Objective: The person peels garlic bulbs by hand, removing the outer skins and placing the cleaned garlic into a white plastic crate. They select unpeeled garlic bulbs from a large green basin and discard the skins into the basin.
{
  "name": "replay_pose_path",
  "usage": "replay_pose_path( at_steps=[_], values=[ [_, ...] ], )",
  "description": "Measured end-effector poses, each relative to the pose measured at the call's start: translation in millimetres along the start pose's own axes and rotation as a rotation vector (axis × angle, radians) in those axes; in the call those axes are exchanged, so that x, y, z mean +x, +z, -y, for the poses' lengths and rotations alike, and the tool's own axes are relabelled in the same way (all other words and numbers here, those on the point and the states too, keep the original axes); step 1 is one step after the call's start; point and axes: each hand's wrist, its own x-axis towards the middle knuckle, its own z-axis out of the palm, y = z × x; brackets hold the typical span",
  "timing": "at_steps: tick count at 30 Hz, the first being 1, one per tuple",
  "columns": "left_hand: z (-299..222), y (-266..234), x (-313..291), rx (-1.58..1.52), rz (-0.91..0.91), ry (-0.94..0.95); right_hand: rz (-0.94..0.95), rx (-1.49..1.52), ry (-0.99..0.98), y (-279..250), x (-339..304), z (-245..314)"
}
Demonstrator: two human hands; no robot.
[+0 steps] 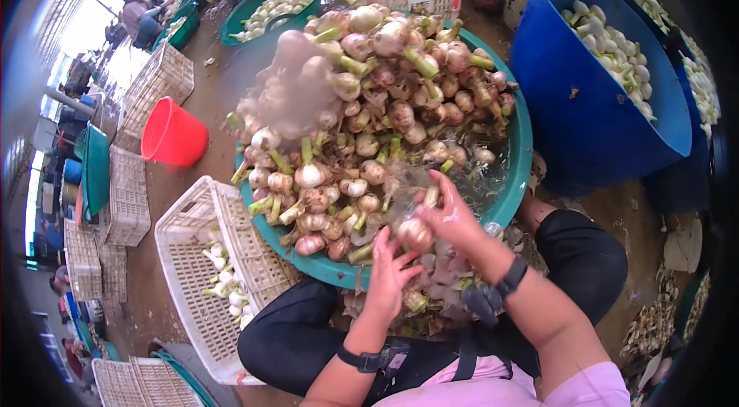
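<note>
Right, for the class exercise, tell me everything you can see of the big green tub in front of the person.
The tub is wide, round and green, apparently smooth plastic, with a thick rim. It sits before the person's legs, heaped with unpeeled garlic bulbs, many with green stalks. Water shows inside toward the right. Garlic and a pale blur hide the far-left rim. The left hand and right hand are over its near side. Its underside is hidden.

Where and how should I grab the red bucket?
Probably grip the red bucket by its rim, coming from above on the side facing the big green tub: its open mouth lets the edge be pinched inside and out, and no handle shows.
</note>
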Motion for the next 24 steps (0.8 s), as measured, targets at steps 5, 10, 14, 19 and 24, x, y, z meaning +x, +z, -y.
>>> replay_pose_path(
  at_steps=[5, 10, 14, 19, 24],
  values=[
    [-19, -7, 1, 0.089, -0.229, 0.087, 0.273, -0.838, -0.614, 19, -53, 44],
    [-10, -27, 0, 0.189, -0.103, -0.042, 0.646, -1.173, -0.501, 20, -75, 57],
    [-14, -24, 0, 0.167, 0.021, -0.097, 0.553, -1.107, -0.452, 22, -80, 50],
    [-18, -13, -1, 0.323, 0.055, -0.308, 0.396, -0.853, -0.268, 8, -72, 12],
    [-9, -30, 3, 0.457, 0.198, 0.038, 0.456, -0.203, 0.416, 5, -79, 18]
  ],
)
